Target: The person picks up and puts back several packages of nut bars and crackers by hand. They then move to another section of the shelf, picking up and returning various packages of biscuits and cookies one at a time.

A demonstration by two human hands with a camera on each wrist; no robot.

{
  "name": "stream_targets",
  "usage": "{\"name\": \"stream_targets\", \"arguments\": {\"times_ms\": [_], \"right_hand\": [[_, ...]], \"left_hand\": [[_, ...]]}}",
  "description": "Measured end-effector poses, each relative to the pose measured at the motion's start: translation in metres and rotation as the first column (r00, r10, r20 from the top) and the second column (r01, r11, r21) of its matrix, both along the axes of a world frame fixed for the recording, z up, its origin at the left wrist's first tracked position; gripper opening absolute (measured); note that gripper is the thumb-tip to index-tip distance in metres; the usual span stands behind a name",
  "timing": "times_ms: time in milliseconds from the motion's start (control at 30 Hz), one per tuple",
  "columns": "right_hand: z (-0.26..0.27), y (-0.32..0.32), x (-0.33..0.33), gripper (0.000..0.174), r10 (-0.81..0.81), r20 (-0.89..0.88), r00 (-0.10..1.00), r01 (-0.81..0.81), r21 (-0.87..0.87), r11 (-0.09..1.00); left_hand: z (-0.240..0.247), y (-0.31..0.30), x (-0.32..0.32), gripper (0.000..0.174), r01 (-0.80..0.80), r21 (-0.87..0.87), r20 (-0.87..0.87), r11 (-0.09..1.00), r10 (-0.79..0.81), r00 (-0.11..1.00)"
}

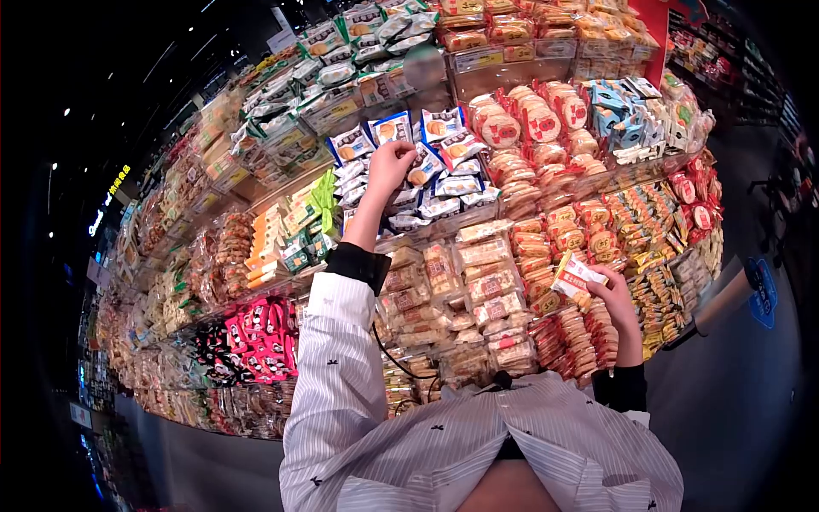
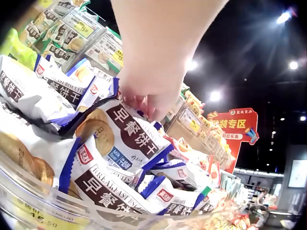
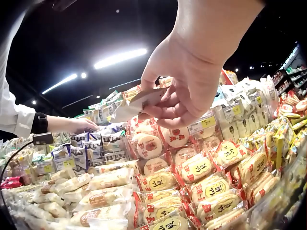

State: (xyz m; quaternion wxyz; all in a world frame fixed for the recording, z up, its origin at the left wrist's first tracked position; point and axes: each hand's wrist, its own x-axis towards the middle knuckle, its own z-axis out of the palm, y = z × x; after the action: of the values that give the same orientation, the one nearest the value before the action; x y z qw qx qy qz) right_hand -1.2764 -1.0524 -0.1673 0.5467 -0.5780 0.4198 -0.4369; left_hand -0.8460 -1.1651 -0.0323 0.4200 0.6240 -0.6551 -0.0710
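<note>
In the head view my left hand (image 1: 394, 166) reaches into a bin of white and blue biscuit packets. Its curled fingertips pinch the top edge of one biscuit packet (image 2: 120, 134), which lies tilted among the others and has a brown label and a biscuit picture. The hand hides part of that top edge. On the right, my right hand (image 1: 616, 300) holds a small snack packet (image 1: 577, 277), white with a red label, between thumb and fingers. It is above the stacks of red-wrapped round crackers (image 3: 196, 167), and the right wrist view shows the packet edge-on.
Long pale wrapped bars (image 1: 490, 282) fill the bin between the hands. Pink packets (image 1: 260, 341) lie at the lower left, blue packets (image 1: 618, 115) at the upper right. Clear bin walls (image 2: 62, 211) with price tags divide the display. A black cable (image 1: 397, 363) hangs near the left sleeve.
</note>
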Motion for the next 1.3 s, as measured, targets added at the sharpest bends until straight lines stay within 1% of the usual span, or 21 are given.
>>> {"name": "stream_targets", "arguments": {"times_ms": [67,100,133,200,233,267,333,400,467,500,567,600,667,833,867,933,967,1067,1167,1200,1300], "right_hand": [[-0.004,0.001,-0.002,0.024,-0.012,0.021,1.0,0.012,0.003,1.0],[-0.008,0.001,-0.002,0.024,-0.042,0.065,0.997,0.042,0.013,0.999],[-0.013,0.0,-0.005,0.024,-0.072,0.106,0.992,0.07,0.022,0.997],[-0.027,-0.001,-0.012,0.026,-0.076,0.069,0.995,0.073,0.045,0.996],[-0.028,0.001,-0.012,0.027,-0.075,0.08,0.994,0.07,0.067,0.995],[-0.03,0.002,-0.012,0.027,-0.074,0.093,0.993,0.066,0.09,0.994],[-0.031,0.003,-0.012,0.028,-0.057,0.099,0.993,0.05,0.075,0.996],[-0.028,0.005,-0.013,0.029,-0.092,0.144,0.985,0.074,0.126,0.989],[-0.026,0.006,-0.016,0.03,-0.096,0.158,0.983,0.075,0.131,0.988],[-0.021,0.007,-0.017,0.031,-0.12,0.131,0.984,0.098,0.164,0.982],[-0.015,0.009,-0.018,0.032,-0.141,0.12,0.983,0.114,0.207,0.972],[-0.017,0.009,-0.019,0.032,-0.142,0.118,0.983,0.116,0.207,0.972],[-0.026,0.008,-0.019,0.032,-0.153,0.13,0.98,0.131,0.166,0.977],[-0.041,0.011,-0.016,0.031,-0.118,0.183,0.976,0.091,0.149,0.985],[-0.044,0.012,-0.017,0.031,-0.132,0.184,0.974,0.099,0.175,0.98],[-0.048,0.016,-0.017,0.032,-0.157,0.196,0.968,0.126,0.162,0.979],[-0.049,0.017,-0.016,0.032,-0.179,0.203,0.963,0.152,0.144,0.978],[-0.05,0.018,-0.015,0.031,-0.231,0.266,0.936,0.192,0.165,0.967],[-0.05,0.018,-0.018,0.03,-0.262,0.302,0.917,0.217,0.176,0.96],[-0.05,0.017,-0.019,0.029,-0.269,0.311,0.912,0.223,0.174,0.959],[-0.054,0.016,-0.019,0.029,-0.298,0.327,0.897,0.254,0.172,0.952]], "left_hand": [[0.003,-0.004,0.008,0.019,-0.098,-0.288,0.035,0.953,0.113,0.993],[0.006,-0.005,0.014,0.022,-0.157,-0.353,0.06,0.922,0.19,0.98],[0.0,-0.016,0.028,0.035,-0.229,-0.373,0.032,0.899,0.259,0.965],[-0.003,-0.029,0.045,0.048,-0.271,-0.347,0.066,0.898,0.311,0.948],[0.006,-0.031,0.045,0.056,-0.233,-0.109,-0.089,0.966,0.224,0.971],[0.01,-0.032,0.042,0.062,-0.189,0.055,-0.147,0.98,0.195,0.97],[0.013,-0.03,0.029,0.065,-0.302,-0.147,0.28,0.942,0.333,0.901],[0.026,-0.023,0.017,0.062,-0.248,-0.218,0.374,0.944,0.315,0.872],[0.031,-0.029,0.017,0.057,-0.087,-0.266,0.558,0.96,0.227,0.798],[0.033,-0.03,0.017,0.057,-0.087,-0.264,0.557,0.961,0.225,0.799],[0.037,-0.032,0.023,0.055,0.205,-0.139,0.9,0.969,0.037,0.435],[0.038,-0.031,0.026,0.055,0.205,-0.139,0.899,0.969,0.036,0.437],[0.041,-0.031,0.033,0.054,0.21,-0.064,0.939,0.976,-0.012,0.344],[0.049,-0.022,0.04,0.046,0.199,-0.101,0.979,0.975,0.061,0.194],[0.054,-0.016,0.039,0.046,0.198,-0.1,0.98,0.975,0.061,0.19],[0.06,-0.004,0.038,0.054,0.132,-0.194,0.845,0.972,0.097,0.526],[0.063,0.0,0.038,0.059,0.11,-0.301,0.783,0.947,0.179,0.596],[0.07,0.009,0.042,0.059,-0.179,-0.34,0.675,0.923,0.371,0.638],[0.066,0.01,0.041,0.063,-0.271,-0.283,0.681,0.92,0.392,0.618],[0.056,0.003,0.047,0.065,-0.162,-0.384,0.695,0.909,0.4,0.598],[0.041,-0.007,0.037,0.067,-0.133,-0.382,0.753,0.915,0.391,0.529]]}}
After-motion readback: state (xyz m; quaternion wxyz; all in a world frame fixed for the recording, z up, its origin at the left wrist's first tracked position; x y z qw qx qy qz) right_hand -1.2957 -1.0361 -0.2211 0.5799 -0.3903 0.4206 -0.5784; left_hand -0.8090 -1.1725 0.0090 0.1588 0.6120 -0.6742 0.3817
